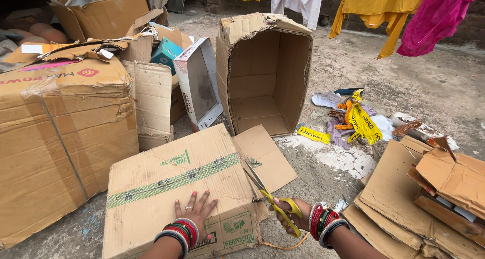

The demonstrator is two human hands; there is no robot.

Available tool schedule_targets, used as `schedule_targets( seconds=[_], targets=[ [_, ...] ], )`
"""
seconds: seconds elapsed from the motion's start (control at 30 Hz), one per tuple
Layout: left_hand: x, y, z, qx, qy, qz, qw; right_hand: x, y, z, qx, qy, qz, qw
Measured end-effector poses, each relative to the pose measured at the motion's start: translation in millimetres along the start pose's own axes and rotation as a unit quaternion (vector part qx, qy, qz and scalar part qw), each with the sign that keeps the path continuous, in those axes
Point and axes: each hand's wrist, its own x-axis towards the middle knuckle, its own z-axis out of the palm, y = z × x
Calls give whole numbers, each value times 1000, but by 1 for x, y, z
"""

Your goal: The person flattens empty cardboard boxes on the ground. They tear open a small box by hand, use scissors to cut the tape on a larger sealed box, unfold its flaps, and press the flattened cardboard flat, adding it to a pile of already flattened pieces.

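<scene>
Several cardboard boxes crowd the concrete floor (353, 57), and going from left to right the first is a big taped carton (60, 138) at the far left, with torn cartons and a small teal box (165, 52) heaped behind it. Next comes the flattened brown box (177, 188) with a green tape strip, lying just in front of the person. The left hand (194, 211) rests on its top face, palm down and fingers spread flat, gripping nothing, only pressing the board; bangles ring the wrist. Just to the right, the right hand (295, 213) is closed through the yellow loops of a pair of scissors (268, 193), whose blades stand parted and point up and to the left, along the right edge of the box where a loose flap (268, 155) joins it. To cut well here, as I judge it, the pressing hand should hold the board taut and stay well away from the blade line, while the blades bite in short strokes along the crease instead of being forced through thick layers. Behind the flap an open carton (262, 77) lies on its side with its mouth toward the camera. Further right lie yellow wrappers and paper scraps (353, 117), and at the far right sits a stack of flat cardboard pieces (424, 198). Bright clothes (404, 11) hang along the top.
</scene>
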Motion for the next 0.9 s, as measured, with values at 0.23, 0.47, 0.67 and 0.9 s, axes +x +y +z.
schedule_targets(
  seconds=[0.23, 0.47, 0.67, 0.9],
  targets=[
    [40, -14, 37, 24, 2, 12, 1000, 23, 4, -11, 51, -23, -36, 998],
    [61, -23, 55, 42, 6, 30, 999, 65, 22, -19, 92, -44, -99, 990],
    [74, -29, 64, 53, -3, 37, 998, 83, 27, -20, 134, -12, -72, 988],
    [81, -31, 71, 62, -5, 31, 998, 92, 21, -20, 135, 2, -47, 990]
  ],
)
